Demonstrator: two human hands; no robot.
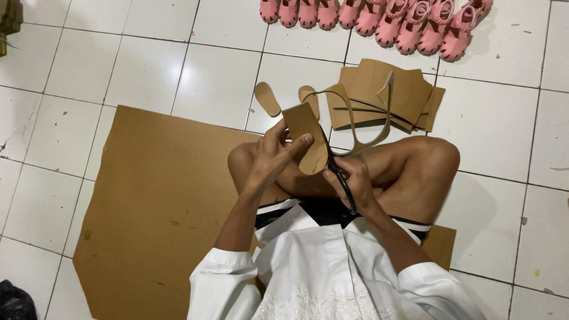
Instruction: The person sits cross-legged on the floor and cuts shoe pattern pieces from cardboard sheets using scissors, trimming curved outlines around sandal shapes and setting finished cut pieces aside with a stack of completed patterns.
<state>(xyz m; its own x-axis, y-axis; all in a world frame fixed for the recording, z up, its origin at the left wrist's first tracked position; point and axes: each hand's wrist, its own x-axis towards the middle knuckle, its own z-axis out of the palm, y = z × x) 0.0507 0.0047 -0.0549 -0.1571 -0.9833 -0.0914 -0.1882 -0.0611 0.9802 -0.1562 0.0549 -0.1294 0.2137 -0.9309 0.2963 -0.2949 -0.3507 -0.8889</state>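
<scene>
Cardboard piece (305,136) between hands, overhanging knees (438,155).

The scene is evenly and fairly brightly lit from overhead, with soft indoor light. The glossy white floor tiles (148,65) throw back a pale, diffuse sheen, strongest toward the far middle of the floor, with no harsh glare spot. Shadows are soft: a faint one lies beside the row of pink shoes (379,21) at the far edge, and a darker one sits under the crossed legs. The near left corner falls off into dimness. Focus is mostly sharp; the cardboard sheet (154,201) shows grain and scuffs clearly. The white shirt (320,266) at the near edge is slightly overexposed, and tile lines bend a little toward the frame's edges
</scene>
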